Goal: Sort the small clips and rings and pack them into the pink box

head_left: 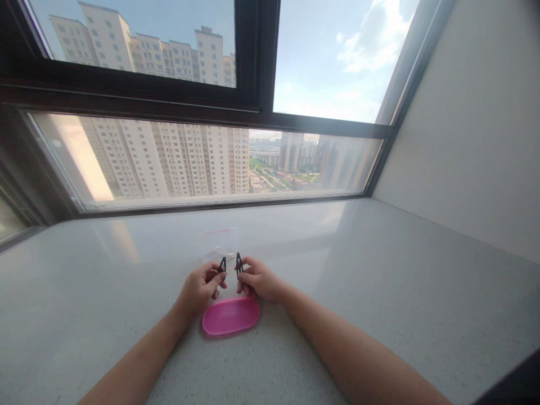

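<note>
My left hand (199, 288) pinches a small black hair clip (221, 265) that points upward. My right hand (258, 279) pinches a second black hair clip (239, 262), also upright, a short gap from the first. Both hands hover just above the far rim of a pink oval dish (230, 316) that lies on the pale stone sill (379, 292). Beyond the clips lies a small clear plastic bag (219, 243) with a pink strip along its top.
The sill runs to a dark-framed window (253, 112) at the back and a plain wall (472, 140) on the right. A dark edge shows at the bottom right corner (518, 382).
</note>
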`<action>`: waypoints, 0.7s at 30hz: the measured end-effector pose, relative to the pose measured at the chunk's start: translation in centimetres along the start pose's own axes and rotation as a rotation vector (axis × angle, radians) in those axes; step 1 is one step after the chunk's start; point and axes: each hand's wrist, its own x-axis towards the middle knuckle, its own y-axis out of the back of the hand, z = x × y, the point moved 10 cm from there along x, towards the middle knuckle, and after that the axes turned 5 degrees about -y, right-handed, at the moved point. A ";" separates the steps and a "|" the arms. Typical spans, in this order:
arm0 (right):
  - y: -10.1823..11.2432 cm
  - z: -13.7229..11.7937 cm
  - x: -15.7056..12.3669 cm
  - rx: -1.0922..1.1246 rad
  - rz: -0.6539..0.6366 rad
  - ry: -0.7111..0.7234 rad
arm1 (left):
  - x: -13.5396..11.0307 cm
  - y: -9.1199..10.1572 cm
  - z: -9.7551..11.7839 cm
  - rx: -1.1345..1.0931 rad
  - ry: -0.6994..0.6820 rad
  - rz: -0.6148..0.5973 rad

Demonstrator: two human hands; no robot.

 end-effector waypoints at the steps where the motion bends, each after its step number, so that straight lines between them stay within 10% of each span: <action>1: 0.0 0.0 0.0 -0.001 0.001 0.002 | 0.0 0.0 0.0 0.001 0.000 -0.001; 21: 0.0 0.1 0.1 -0.002 -0.001 -0.002 | 0.0 0.0 0.3 -0.009 0.008 0.004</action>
